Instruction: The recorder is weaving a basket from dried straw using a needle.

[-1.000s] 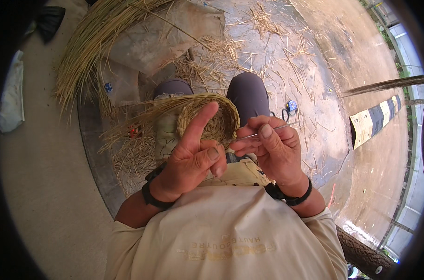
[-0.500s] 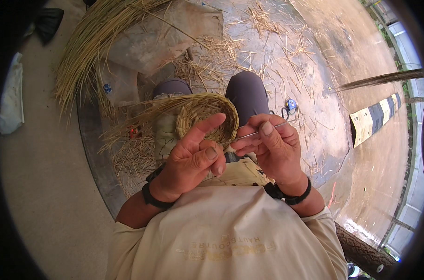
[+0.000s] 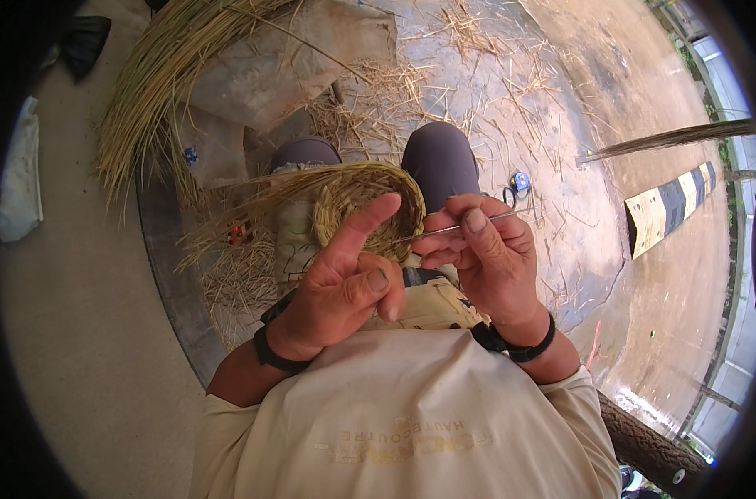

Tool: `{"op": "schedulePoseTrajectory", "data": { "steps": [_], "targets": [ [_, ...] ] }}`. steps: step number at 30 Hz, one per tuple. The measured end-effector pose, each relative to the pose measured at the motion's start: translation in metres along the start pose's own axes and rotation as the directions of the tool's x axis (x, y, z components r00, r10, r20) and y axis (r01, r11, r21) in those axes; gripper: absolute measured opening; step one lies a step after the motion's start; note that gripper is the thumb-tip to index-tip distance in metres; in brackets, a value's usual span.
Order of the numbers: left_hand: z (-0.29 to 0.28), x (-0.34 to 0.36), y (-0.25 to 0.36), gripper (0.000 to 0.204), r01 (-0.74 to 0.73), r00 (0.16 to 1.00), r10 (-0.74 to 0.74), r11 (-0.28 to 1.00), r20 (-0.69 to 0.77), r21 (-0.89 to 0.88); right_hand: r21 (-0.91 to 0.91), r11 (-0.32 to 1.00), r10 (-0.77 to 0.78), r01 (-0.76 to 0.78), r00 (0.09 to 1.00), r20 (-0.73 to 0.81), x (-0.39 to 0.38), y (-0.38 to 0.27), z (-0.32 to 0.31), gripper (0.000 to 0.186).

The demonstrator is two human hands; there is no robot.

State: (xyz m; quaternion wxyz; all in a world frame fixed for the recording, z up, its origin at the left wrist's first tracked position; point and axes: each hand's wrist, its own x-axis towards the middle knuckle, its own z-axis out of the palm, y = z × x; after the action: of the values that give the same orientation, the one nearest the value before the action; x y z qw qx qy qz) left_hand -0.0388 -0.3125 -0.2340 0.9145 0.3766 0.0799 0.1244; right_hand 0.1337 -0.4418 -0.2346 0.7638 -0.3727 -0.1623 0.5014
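Observation:
My right hand [image 3: 492, 254] pinches a thin metal needle [image 3: 444, 229] between thumb and fingers. The needle lies slantwise, its left end pointing toward my left hand [image 3: 349, 274]. On that left hand the index finger sticks out while the thumb presses against the curled fingers; whatever they may hold is hidden. Beyond both hands a round, half-woven straw basket [image 3: 328, 218] rests at my lap, partly covered by the left index finger. Loose straw strands [image 3: 253, 200] trail from its rim to the left.
A big bundle of long straw [image 3: 149, 100] lies at the far left by a plastic sheet [image 3: 270, 87]. Straw scraps [image 3: 369, 108] litter the ground. Right of my knee [image 3: 440, 162] is a blue tape measure [image 3: 521, 181]. Farther right are a striped block [image 3: 669, 212] and a thin brush-like bundle [image 3: 677, 140].
My right hand has shifted slightly up with the needle, whose left end is now a little farther from my left fingers. The left index finger has tilted slightly upward; the basket stays put.

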Motion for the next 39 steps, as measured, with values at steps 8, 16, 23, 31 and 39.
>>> {"op": "schedulePoseTrajectory", "data": {
  "steps": [8, 16, 23, 31, 39],
  "targets": [
    [0.0000, 0.0007, -0.0007, 0.078, 0.011, 1.000, -0.010, 0.999, 0.020, -0.038, 0.004, 1.000, 0.004, -0.004, 1.000, 0.021, -0.0005, -0.0004, 0.0010, 0.030],
    [-0.0024, 0.0012, 0.0005, 0.080, 0.018, 0.998, -0.014, 0.998, 0.067, -0.063, -0.007, 1.000, -0.012, 0.012, 1.000, 0.024, -0.0014, 0.0007, 0.0004, 0.030],
    [-0.0008, 0.0029, -0.0005, 0.078, 0.002, 0.999, -0.002, 1.000, 0.035, -0.026, -0.001, 1.000, -0.011, 0.011, 0.999, 0.050, -0.0026, -0.0005, 0.0006, 0.031],
    [0.0001, 0.0034, -0.0014, 0.076, 0.010, 0.999, -0.008, 0.998, 0.032, -0.063, -0.048, 0.999, -0.022, 0.025, 0.998, 0.065, -0.0040, -0.0030, 0.0009, 0.031],
    [0.0005, 0.0049, -0.0005, 0.075, 0.029, 0.999, -0.024, 0.993, 0.046, -0.112, -0.109, 0.991, -0.069, 0.078, 0.995, 0.078, -0.0042, -0.0029, -0.0008, 0.029]
  ]
}}
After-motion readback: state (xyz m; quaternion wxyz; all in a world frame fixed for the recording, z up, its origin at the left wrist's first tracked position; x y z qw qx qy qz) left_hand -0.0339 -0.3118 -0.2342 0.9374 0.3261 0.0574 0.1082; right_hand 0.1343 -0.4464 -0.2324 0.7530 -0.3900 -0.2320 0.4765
